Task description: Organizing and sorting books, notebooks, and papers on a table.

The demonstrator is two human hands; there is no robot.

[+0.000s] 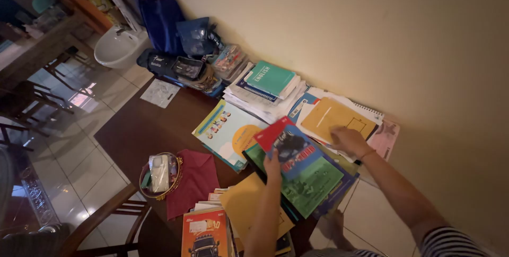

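Your left hand (pixel 273 166) is gripping a thin book with a red, blue and green cover (pixel 302 167), the fingers closed on its near edge. The book is lying tilted on top of other books at the front part of the dark wooden bench (pixel 143 130), and its red corner is pointing away from you. Your right hand (pixel 347 139) is resting with the fingers curled down on a yellow folder (pixel 334 116); I cannot tell if it is really gripping it. This folder is lying on a spread of papers near the cream wall (pixel 371 34).

Left of the gripped book, a round wire basket (pixel 159 175) is standing on a dark red cloth (pixel 196 180); it is holding a pale, white packet, but what it is I cannot tell. A dark open pouch (pixel 186 68) is sitting further back, with small things inside which are too dim to name.

A light blue and yellow booklet (pixel 228 132) is lying just beside the gripped book. Behind it, a green book (pixel 271 77) is lying on a pile of white papers. Near your left forearm, a yellow envelope (pixel 246 204) is covering another pile, and an orange book with a car picture (pixel 204 233) is lying at the bottom edge. A blue bag (pixel 159 18) is leaning against the wall at the far end of the bench, near a white wash basin (pixel 119 47).
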